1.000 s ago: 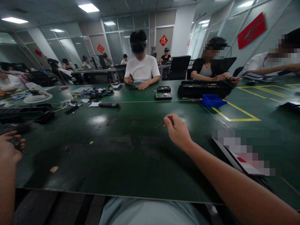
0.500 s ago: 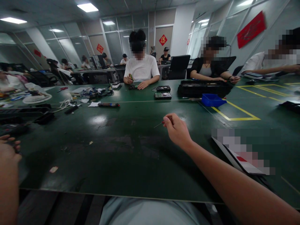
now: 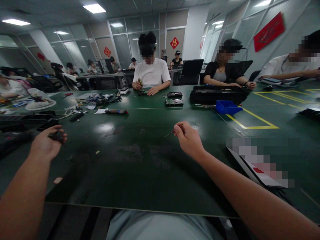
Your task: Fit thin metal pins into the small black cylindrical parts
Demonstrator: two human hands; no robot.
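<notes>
A thin screwdriver (image 3: 172, 132) with a red handle is pinched in the fingertips of the right hand (image 3: 189, 140), above the middle of the green table (image 3: 130, 160), its metal tip pointing left. It is judged light, stiff and slim, best gripped at the handle. A small dark object (image 3: 57, 136), likely hard and light, is grasped in the closed fingers of the left hand (image 3: 46, 144), at the near left.

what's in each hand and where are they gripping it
Right hand pinches a small screwdriver at its red handle end. Left hand holds a small dark object; the grip cannot be told.
</notes>
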